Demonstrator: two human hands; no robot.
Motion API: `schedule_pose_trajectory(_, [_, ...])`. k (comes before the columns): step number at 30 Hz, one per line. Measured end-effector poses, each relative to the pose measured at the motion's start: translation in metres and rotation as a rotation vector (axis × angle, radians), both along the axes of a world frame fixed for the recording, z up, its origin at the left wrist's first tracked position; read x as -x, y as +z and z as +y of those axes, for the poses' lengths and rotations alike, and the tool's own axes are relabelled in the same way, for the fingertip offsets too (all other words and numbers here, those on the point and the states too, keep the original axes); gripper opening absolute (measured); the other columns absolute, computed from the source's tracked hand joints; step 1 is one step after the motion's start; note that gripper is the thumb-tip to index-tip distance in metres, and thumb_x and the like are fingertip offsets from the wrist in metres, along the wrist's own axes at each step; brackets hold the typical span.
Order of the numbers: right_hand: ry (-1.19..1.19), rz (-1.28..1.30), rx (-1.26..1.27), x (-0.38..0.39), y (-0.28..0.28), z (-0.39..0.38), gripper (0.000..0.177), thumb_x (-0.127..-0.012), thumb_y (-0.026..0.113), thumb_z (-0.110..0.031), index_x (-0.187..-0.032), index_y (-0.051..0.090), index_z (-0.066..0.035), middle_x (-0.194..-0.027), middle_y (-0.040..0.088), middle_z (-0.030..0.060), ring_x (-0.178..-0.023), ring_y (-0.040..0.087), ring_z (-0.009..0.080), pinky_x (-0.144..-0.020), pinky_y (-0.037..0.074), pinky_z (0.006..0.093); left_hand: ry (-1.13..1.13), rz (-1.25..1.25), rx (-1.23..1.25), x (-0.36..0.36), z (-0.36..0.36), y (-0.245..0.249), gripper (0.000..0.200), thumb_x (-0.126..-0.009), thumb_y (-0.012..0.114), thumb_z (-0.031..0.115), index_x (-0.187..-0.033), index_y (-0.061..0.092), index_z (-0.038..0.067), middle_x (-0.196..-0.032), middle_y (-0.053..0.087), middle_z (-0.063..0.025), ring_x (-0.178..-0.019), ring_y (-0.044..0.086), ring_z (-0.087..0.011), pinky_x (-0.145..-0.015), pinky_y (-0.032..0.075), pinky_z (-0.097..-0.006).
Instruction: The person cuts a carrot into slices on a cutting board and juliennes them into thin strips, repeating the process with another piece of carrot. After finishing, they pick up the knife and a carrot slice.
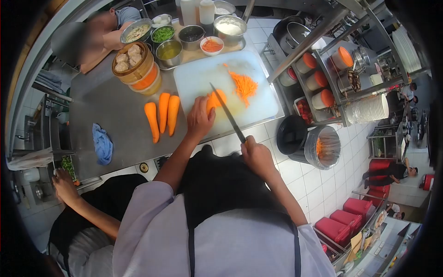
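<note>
My right hand (256, 158) grips the handle of a kitchen knife (230, 116), its long blade slanting up and left over the white cutting board (194, 78). Beside the blade lies sliced carrot (216, 98), which my left hand (200, 118) holds down with bent fingers. A heap of carrot strips (244, 87) rests farther up on the board's right half. Three whole peeled carrots (163, 115) lie on the steel table, left of the board and close to my left hand.
Bamboo steamers with dumplings (134, 67) stand left behind the board. Behind it are bowls of greens (163, 33) and carrot shreds (212, 45). A blue cloth (102, 144) lies left. A lined bin (322, 147) stands right. Co-workers are nearby, one hand (65, 185) at far left.
</note>
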State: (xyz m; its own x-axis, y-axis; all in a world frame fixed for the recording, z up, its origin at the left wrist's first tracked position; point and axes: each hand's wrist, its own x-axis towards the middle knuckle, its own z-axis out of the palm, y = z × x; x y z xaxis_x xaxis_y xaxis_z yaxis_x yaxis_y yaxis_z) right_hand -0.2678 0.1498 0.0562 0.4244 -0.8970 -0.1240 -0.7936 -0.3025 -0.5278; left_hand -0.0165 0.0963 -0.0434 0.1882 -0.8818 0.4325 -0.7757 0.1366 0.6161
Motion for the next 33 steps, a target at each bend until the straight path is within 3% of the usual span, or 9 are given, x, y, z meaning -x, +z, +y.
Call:
schedule_pose_trajectory(7, [0.116, -0.011, 0.048, 0.009, -0.002, -0.002, 0.022, -0.101, 0.059, -0.020, -0.098, 0.050, 0.000, -0.068, 0.067, 0.0270, -0.068, 0.069, 0.0475, -0.064, 0.056, 0.0579, 0.068, -0.106, -0.007, 0.009, 0.000, -0.002, 0.050, -0.090, 0.066, 0.014, -0.137, 0.052, 0.002, -0.132, 0.057, -0.0222, -0.111, 0.065, -0.0433, -0.090, 0.056, -0.0490])
schedule_pose_trajectory(16, [0.146, -0.014, 0.046, 0.013, 0.002, 0.002, 0.025, -0.102, 0.058, -0.019, -0.104, 0.054, 0.005, -0.070, 0.069, 0.0267, -0.068, 0.071, 0.0462, -0.064, 0.057, 0.0554, 0.062, -0.116, -0.051, 0.013, -0.002, -0.007, 0.051, -0.091, 0.063, 0.014, -0.139, 0.050, 0.004, -0.135, 0.054, -0.0215, -0.112, 0.064, -0.0445, -0.093, 0.056, -0.0504])
schedule_pose_trajectory(19, [0.132, -0.058, 0.034, 0.013, -0.002, 0.005, 0.023, -0.102, 0.058, -0.018, -0.100, 0.050, 0.003, -0.068, 0.066, 0.0275, -0.069, 0.068, 0.0484, -0.065, 0.053, 0.0597, 0.061, -0.088, -0.075, 0.013, -0.002, -0.007, 0.051, -0.090, 0.063, 0.013, -0.139, 0.050, 0.004, -0.135, 0.054, -0.0216, -0.113, 0.064, -0.0446, -0.093, 0.056, -0.0505])
schedule_pose_trajectory(25, [0.127, -0.032, 0.048, 0.007, 0.004, 0.009, 0.023, -0.101, 0.059, -0.018, -0.101, 0.050, 0.003, -0.068, 0.066, 0.0279, -0.067, 0.068, 0.0487, -0.064, 0.054, 0.0590, 0.047, -0.093, -0.061, 0.011, -0.003, -0.009, 0.051, -0.091, 0.063, 0.013, -0.139, 0.050, 0.004, -0.135, 0.054, -0.0222, -0.112, 0.064, -0.0446, -0.093, 0.056, -0.0505])
schedule_pose_trajectory(33, [0.117, 0.037, 0.035, -0.001, 0.007, 0.010, 0.019, -0.098, 0.058, -0.014, -0.102, 0.055, 0.004, -0.070, 0.069, 0.0257, -0.066, 0.071, 0.0448, -0.063, 0.058, 0.0535, 0.040, -0.099, -0.050, 0.010, -0.003, -0.010, 0.051, -0.092, 0.064, 0.014, -0.140, 0.050, 0.004, -0.135, 0.054, -0.0226, -0.109, 0.065, -0.0444, -0.090, 0.057, -0.0504])
